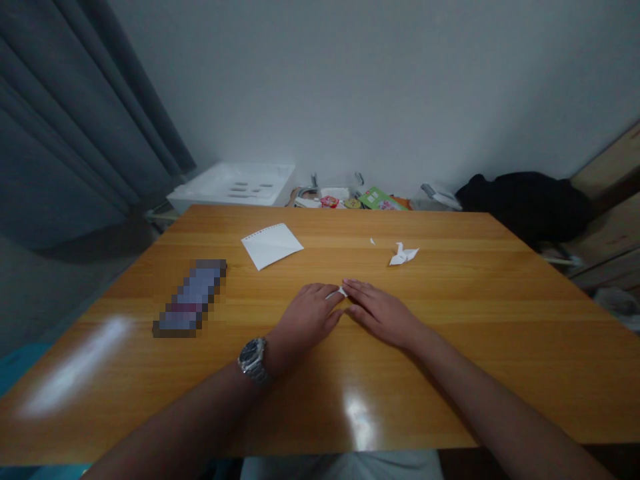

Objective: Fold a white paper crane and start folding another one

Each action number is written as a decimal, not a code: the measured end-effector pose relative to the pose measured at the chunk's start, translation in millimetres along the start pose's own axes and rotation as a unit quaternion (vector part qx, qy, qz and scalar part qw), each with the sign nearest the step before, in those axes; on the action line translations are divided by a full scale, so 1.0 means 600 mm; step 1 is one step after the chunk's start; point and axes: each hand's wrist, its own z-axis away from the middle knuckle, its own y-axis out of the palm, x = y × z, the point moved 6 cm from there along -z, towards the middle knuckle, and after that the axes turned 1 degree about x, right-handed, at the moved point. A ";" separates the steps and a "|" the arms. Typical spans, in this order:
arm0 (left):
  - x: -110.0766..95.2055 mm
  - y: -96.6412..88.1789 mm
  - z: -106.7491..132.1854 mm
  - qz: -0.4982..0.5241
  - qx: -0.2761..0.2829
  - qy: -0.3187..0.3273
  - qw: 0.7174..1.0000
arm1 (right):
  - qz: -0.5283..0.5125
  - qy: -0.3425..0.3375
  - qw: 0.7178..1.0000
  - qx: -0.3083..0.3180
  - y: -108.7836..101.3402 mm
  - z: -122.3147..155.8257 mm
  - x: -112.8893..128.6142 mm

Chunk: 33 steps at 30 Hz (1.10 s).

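A small folded piece of white paper [342, 291] shows between my fingertips near the middle of the table; most of it is hidden. My left hand [315, 313], with a metal watch [253, 360] on its wrist, grips the paper from the left side, fingers bent over it. From the right, my right hand [383, 312] has its fingers together and pressed down on the same paper. Beyond it, to the right, stands a white origami crane [403, 255]. A flat white sheet with a perforated edge [273, 246] lies at the back left.
A phone with a blurred screen [193, 298] lies on the left of the wooden table [310, 387]. A tiny paper scrap [373, 241] is near the crane. Behind the table's far edge are a white tray [235, 183], a green booklet [383, 199] and a black cloth heap [525, 203].
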 end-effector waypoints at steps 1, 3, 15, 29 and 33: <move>0.001 0.000 0.000 0.003 0.000 -0.001 1.000 | -0.004 -0.001 1.000 -0.005 -0.001 0.000 -0.001; 0.002 -0.001 -0.001 0.011 -0.002 -0.003 1.000 | -0.005 -0.004 1.000 -0.013 -0.002 0.001 -0.003; 0.018 0.003 -0.011 0.030 -0.017 -0.022 0.999 | 0.024 -0.062 0.995 -0.075 -0.009 -0.002 0.000; 0.018 0.005 -0.013 0.034 -0.023 -0.024 0.999 | -0.016 -0.060 0.993 -0.100 -0.015 -0.006 0.002; 0.014 0.001 -0.013 0.035 -0.022 -0.017 0.999 | -0.023 -0.053 0.993 -0.099 -0.017 -0.005 0.001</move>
